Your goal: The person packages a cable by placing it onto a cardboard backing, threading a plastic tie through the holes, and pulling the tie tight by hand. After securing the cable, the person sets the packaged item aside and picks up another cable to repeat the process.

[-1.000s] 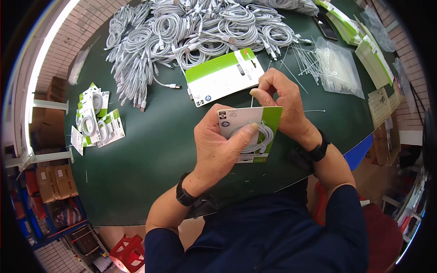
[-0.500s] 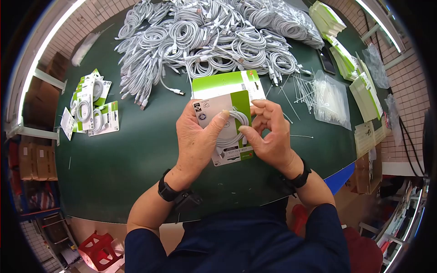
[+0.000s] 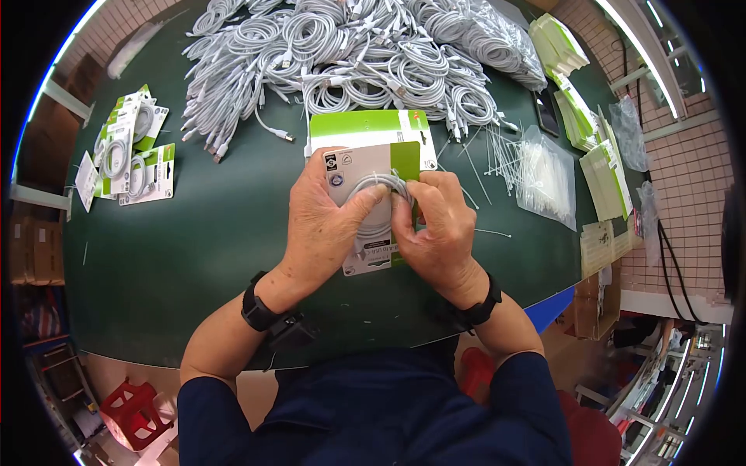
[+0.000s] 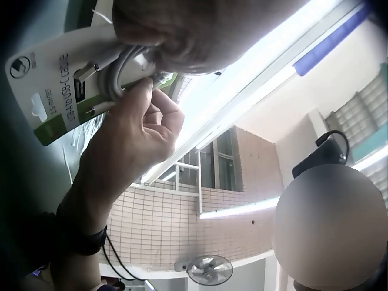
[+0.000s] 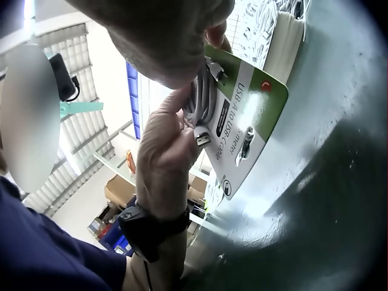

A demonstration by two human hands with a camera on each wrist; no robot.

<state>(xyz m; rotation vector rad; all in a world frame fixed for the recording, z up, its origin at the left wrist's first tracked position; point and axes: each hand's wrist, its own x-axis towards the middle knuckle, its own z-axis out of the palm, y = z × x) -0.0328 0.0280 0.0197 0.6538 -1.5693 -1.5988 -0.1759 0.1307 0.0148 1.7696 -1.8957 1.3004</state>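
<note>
My left hand (image 3: 322, 229) grips a white and green backing card (image 3: 365, 167) from the left, its thumb pressed on the coiled white USB cable (image 3: 371, 221) lying on the card. My right hand (image 3: 435, 225) pinches the coil at its right side, fingertips against the card's green strip. From below, the left wrist view shows the card (image 4: 54, 73), the cable (image 4: 118, 73) and the right hand (image 4: 130, 139). The right wrist view shows the card (image 5: 254, 127), the cable's USB plug (image 5: 202, 138) and the left hand (image 5: 167, 145).
A second card (image 3: 365, 128) lies flat just beyond the held one. A large pile of coiled cables (image 3: 350, 54) fills the far side of the green table (image 3: 210, 256). A bag of zip ties (image 3: 544, 175) and card stacks (image 3: 606, 171) sit right, packed cards (image 3: 128, 155) left.
My right hand came down from above the card's top edge to the coil's right side. The card moved left with both hands, in front of the flat card.
</note>
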